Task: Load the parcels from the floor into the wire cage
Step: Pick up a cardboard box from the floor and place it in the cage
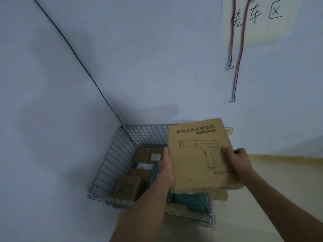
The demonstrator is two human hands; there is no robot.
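Note:
A flat brown cardboard parcel point(197, 154) printed with a line drawing of a gun-shaped tool hangs over the right part of the wire cage point(111, 159). My left hand point(166, 163) grips its left edge and my right hand point(239, 159) grips its right edge. The cage stands in the corner of the room. Inside it lie several brown boxes point(129, 186) and teal plastic mail bags point(190, 200). The held parcel hides the cage's far right side.
Pale walls meet in a corner behind the cage, with a black cable point(78, 58) running down to it. Red cords with hooks point(236, 67) hang beside a handwritten paper sign point(258, 16) on the right wall. Pale floor point(262, 206) lies to the right.

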